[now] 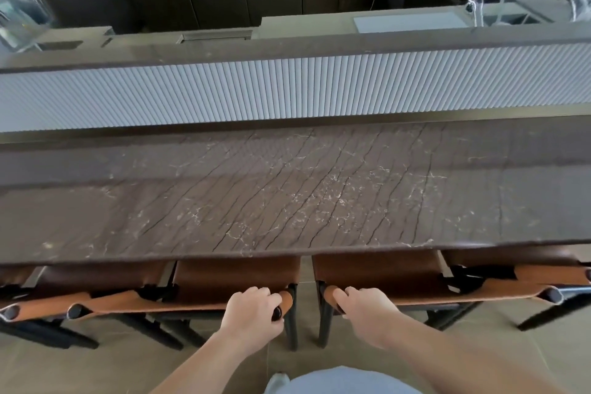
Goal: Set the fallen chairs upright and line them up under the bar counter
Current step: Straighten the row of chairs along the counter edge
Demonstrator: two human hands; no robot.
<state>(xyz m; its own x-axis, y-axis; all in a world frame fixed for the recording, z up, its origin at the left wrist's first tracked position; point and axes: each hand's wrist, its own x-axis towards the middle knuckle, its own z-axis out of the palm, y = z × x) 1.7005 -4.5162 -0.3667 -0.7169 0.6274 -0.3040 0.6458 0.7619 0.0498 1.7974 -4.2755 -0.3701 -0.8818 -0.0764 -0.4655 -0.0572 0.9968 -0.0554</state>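
A long brown marble bar counter (287, 189) runs across the view. Several chairs with tan leather seats and black frames stand upright in a row, tucked under its near edge. My left hand (252, 313) grips the right end of the backrest of the chair left of centre (224, 278). My right hand (367, 310) grips the left end of the backrest of the chair right of centre (383, 272). A narrow gap of floor separates these two chairs. Further chairs stand at the far left (80, 281) and far right (527, 265).
Behind the counter rises a ribbed white panel (287, 89), then a work area with dark cabinets (217, 3) and a sink with a tap (473, 6). Beige tiled floor (112, 368) lies beneath me. My trouser leg and shoe (278, 382) show at the bottom.
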